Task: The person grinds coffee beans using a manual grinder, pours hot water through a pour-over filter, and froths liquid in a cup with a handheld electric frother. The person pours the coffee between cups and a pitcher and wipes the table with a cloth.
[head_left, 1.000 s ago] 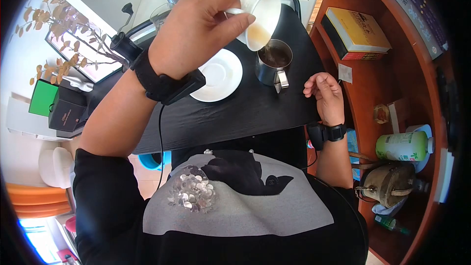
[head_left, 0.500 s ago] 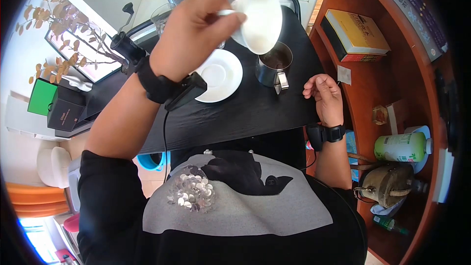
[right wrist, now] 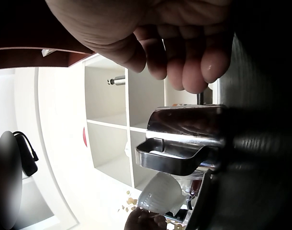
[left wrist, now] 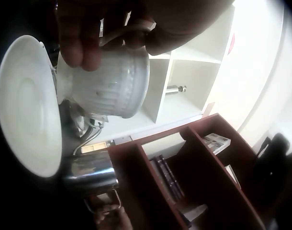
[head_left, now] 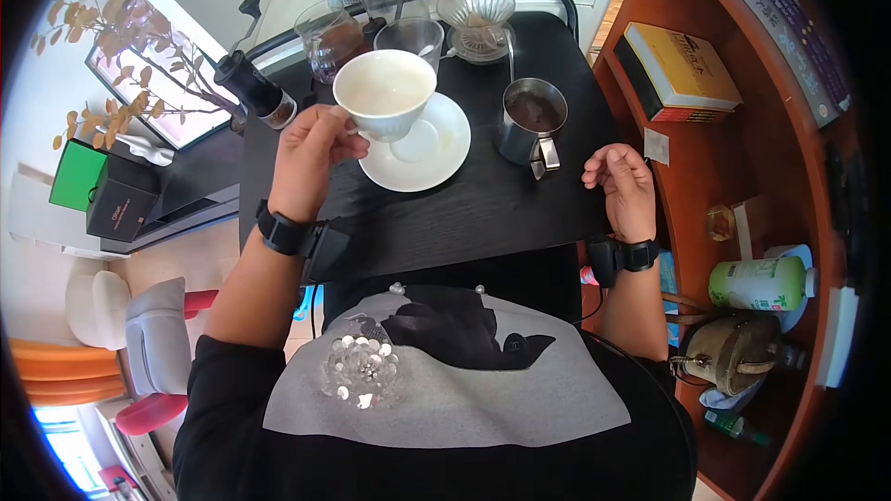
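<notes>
My left hand (head_left: pixel 314 156) pinches the handle of a white teacup (head_left: pixel 390 109), which is upright over the near-left part of a white saucer (head_left: pixel 444 162). In the left wrist view the ribbed side of the cup (left wrist: pixel 110 86) shows, its foot close to the saucer (left wrist: pixel 28 110). A steel pitcher (head_left: pixel 526 141) with dark contents stands right of the saucer, its handle facing me. My right hand (head_left: pixel 624 181) lies by the table's right edge with loosely curled fingers and nothing in them. In the right wrist view the pitcher (right wrist: pixel 184 127) stands just beyond its fingertips.
Behind the saucer stand a clear glass (head_left: pixel 411 40) and a glass server (head_left: pixel 332 44) with dark liquid. A glass dripper (head_left: pixel 477 11) is at the back of the black table (head_left: pixel 418 237). A hand grinder (head_left: pixel 249 88) stands far left. The brown bookshelf (head_left: pixel 691 176) borders the right side.
The cup was tipped over the pitcher, with pale liquid at its rim; my left hand has swung it left and down, upright, over the saucer. My right hand has stayed in place.
</notes>
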Demonstrator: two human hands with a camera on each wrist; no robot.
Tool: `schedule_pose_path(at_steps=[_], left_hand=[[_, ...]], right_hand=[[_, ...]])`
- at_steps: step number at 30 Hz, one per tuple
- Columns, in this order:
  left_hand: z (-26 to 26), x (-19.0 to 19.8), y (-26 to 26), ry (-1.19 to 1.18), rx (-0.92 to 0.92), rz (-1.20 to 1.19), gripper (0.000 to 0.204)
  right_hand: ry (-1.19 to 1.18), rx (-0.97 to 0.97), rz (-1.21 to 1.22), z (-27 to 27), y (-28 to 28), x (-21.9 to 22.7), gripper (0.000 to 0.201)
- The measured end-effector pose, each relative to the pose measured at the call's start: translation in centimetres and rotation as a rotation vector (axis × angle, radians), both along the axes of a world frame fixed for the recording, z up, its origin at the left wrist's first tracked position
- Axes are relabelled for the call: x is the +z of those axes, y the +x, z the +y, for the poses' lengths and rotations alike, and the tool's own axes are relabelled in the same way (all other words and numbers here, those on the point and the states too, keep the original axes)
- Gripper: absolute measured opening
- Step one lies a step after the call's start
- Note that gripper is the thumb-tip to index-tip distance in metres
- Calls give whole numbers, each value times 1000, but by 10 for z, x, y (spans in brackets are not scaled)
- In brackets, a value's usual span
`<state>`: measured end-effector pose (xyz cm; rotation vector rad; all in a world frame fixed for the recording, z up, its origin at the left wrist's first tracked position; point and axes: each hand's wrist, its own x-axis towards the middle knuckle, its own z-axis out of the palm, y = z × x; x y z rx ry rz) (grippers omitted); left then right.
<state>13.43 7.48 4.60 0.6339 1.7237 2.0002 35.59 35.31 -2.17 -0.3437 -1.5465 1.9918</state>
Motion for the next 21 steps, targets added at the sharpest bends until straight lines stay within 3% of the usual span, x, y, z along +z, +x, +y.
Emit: schedule_pose_path(at_steps=[5, 14, 21], left_hand=[[-9, -14, 7, -15, -38, 108, 17], [-7, -26, 7, -62, -90, -31, 18], [-10, -30, 1, -90, -135, -12, 22]], right_hand=[[8, -10, -1, 0, 0, -1, 18], [24, -22, -5, -1, -1, -1, 19], [22, -24, -1, -1, -1, 0, 19]])
